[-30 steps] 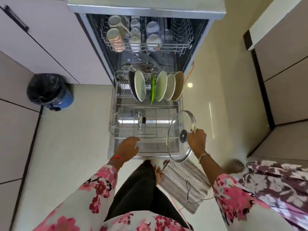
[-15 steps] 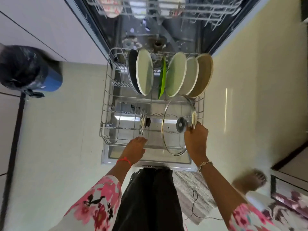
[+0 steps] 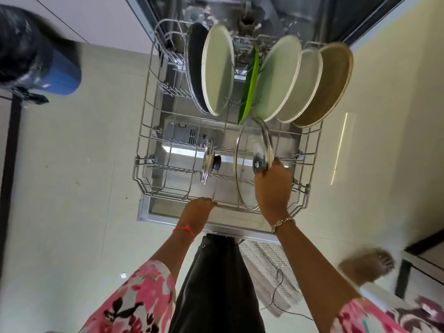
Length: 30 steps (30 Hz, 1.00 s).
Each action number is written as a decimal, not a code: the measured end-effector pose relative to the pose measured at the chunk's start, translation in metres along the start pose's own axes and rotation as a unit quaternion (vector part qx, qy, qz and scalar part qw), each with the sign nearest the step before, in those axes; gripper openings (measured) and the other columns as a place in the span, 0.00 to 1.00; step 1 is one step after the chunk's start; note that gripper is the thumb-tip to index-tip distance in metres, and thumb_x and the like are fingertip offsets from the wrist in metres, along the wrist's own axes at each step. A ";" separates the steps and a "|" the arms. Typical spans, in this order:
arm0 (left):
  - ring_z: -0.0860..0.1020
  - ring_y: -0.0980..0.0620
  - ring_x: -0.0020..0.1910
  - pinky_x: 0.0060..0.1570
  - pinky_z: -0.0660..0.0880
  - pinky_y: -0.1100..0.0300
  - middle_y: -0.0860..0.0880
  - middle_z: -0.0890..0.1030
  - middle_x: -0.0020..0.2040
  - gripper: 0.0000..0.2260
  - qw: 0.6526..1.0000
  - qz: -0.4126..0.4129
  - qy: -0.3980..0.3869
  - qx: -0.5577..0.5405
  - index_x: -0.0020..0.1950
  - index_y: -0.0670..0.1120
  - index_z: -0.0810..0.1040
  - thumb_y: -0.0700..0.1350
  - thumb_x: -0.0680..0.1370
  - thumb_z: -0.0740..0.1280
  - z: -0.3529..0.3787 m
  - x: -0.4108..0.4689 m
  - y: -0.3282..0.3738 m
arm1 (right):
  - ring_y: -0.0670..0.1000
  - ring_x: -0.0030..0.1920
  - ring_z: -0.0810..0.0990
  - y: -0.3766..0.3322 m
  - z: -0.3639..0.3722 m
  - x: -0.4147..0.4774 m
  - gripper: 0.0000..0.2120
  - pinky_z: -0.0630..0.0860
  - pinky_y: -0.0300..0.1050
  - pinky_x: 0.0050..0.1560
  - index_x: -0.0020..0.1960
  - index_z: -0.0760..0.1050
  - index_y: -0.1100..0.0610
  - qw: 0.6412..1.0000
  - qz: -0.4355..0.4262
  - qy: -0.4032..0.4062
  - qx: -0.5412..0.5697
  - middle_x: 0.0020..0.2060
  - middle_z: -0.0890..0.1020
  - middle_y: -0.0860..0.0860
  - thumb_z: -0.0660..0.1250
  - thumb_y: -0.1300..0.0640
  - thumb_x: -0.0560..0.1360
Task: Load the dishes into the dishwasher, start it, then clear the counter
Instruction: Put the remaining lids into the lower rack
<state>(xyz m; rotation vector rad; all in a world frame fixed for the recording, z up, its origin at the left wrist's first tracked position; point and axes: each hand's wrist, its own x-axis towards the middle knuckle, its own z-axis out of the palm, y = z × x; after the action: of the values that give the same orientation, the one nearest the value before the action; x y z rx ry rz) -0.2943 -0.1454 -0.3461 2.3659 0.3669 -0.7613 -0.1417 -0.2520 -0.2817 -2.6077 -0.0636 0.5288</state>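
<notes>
Your right grip [image 3: 272, 188] is clamped on the glass lid [image 3: 247, 164], fingers at its rim beside the knob, holding it on edge in the front right of the rack [image 3: 146, 140]; your left grip [image 3: 197, 209] is curled over the rack's front rail. Under the rack lies the open dishwasher door [image 3: 163, 212]. A bin [image 3: 36, 56] stands on the floor, well off to the left. Plates [image 3: 278, 78] stand on edge in a row at the rack's back, with a green plate [image 3: 249, 92] between them. A small lid [image 3: 207, 162] stands upright left of the glass lid, near it but apart.
</notes>
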 end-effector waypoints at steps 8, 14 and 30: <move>0.76 0.46 0.59 0.62 0.71 0.55 0.42 0.79 0.60 0.14 0.999 -0.037 -0.024 -0.012 0.63 0.44 0.76 0.37 0.79 0.58 -0.002 0.005 0.000 | 0.54 0.44 0.77 -0.023 -0.009 0.014 0.11 0.65 0.38 0.39 0.53 0.74 0.67 0.999 -0.014 -0.028 -0.037 0.46 0.79 0.61 0.60 0.59 0.78; 0.77 0.46 0.58 0.60 0.72 0.55 0.42 0.79 0.59 0.15 0.997 -0.054 -0.045 -0.015 0.63 0.45 0.76 0.37 0.79 0.57 -0.002 0.008 -0.003 | 0.49 0.40 0.71 -0.022 -0.013 0.015 0.10 0.67 0.36 0.37 0.50 0.74 0.69 0.999 0.026 -0.034 -0.010 0.46 0.80 0.62 0.63 0.61 0.77; 0.76 0.47 0.58 0.59 0.73 0.55 0.44 0.78 0.59 0.16 0.998 -0.035 -0.045 0.022 0.64 0.45 0.74 0.35 0.79 0.57 0.001 0.006 -0.005 | 0.53 0.51 0.77 -0.018 0.047 -0.005 0.17 0.64 0.32 0.41 0.63 0.68 0.64 0.992 0.017 -0.121 -0.011 0.51 0.79 0.59 0.60 0.54 0.79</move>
<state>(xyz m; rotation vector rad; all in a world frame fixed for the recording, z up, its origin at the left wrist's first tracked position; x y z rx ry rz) -0.2922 -0.1417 -0.3532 2.3596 0.4007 -0.9141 -0.1627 -0.2158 -0.3093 -2.5570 -0.1047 0.8595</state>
